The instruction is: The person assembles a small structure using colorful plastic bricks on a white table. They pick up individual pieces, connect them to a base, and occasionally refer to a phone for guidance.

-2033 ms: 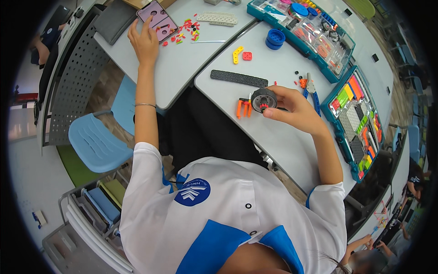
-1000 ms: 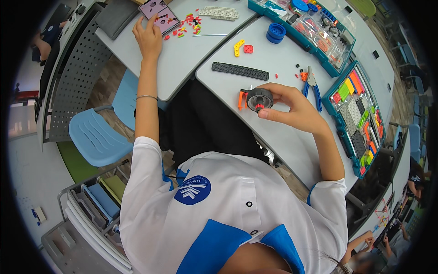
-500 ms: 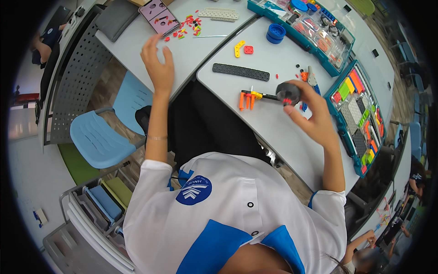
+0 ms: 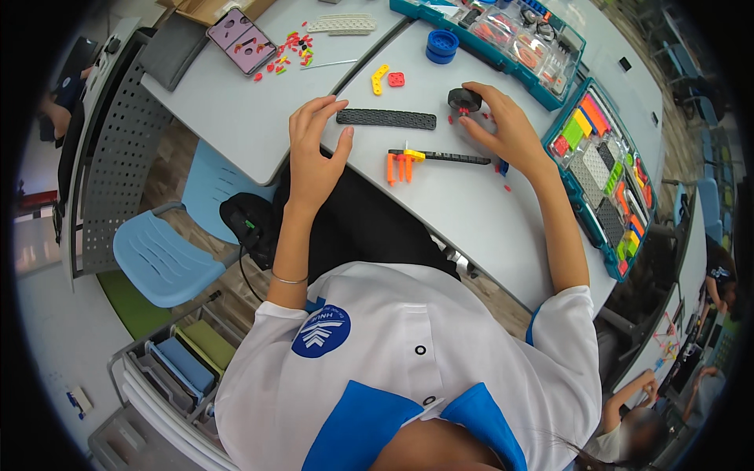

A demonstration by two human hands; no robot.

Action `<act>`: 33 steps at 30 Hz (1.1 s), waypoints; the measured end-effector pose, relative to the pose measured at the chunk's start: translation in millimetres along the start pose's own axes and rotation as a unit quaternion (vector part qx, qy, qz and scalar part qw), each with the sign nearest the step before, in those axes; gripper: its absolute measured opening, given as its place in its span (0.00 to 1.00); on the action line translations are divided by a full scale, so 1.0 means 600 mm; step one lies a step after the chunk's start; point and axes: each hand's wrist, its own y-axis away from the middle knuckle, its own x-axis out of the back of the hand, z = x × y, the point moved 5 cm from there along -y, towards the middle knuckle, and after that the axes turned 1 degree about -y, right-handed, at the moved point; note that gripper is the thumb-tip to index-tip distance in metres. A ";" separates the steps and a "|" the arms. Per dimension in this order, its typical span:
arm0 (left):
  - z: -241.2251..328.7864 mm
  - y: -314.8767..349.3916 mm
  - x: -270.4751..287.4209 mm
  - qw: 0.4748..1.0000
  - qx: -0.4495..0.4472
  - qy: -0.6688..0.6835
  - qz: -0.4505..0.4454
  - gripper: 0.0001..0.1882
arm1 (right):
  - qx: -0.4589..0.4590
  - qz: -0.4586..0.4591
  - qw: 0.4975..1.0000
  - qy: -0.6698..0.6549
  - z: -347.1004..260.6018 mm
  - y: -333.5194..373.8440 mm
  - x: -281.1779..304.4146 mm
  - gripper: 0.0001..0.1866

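Observation:
My right hand (image 4: 514, 133) pinches a black wheel-like round piece (image 4: 462, 99), with small red bits at its lower side, just above the right table. Fingers apart and holding nothing, my left hand (image 4: 314, 157) is by the left end of a black perforated strip (image 4: 386, 118); whether it touches the strip I cannot tell. Nearer to me, between both hands, lies an assembly of orange and yellow parts (image 4: 404, 163) on a black beam (image 4: 455, 158). Beyond the strip are a yellow angled beam (image 4: 380, 80), a red square piece (image 4: 397, 79) and blue wheel hubs (image 4: 442, 45).
On the left table a phone (image 4: 242, 43) lies beside scattered red pegs (image 4: 292, 51), a thin rod (image 4: 330, 63) and pale perforated plates (image 4: 342, 25). Two teal parts cases (image 4: 542, 93) (image 4: 603, 250) bound the right side. A blue chair (image 4: 169, 259) stands left.
My right hand has carried the black wheel farther from me, past the beam assembly. My left hand has come right, from beside the phone to the black strip. The view has shifted slightly.

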 end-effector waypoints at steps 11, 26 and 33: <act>-0.011 0.015 -0.002 1.000 0.011 -0.002 -0.016 0.18 | -0.011 -0.009 1.000 0.004 0.005 0.003 -0.012 0.28; -0.010 0.001 -0.002 0.999 -0.007 -0.018 -0.028 0.17 | 0.032 -0.038 0.999 0.021 -0.011 0.007 -0.009 0.23; -0.017 -0.065 -0.060 0.997 -0.028 -0.021 -0.065 0.18 | -0.001 -0.036 0.999 -0.028 -0.016 0.014 0.015 0.24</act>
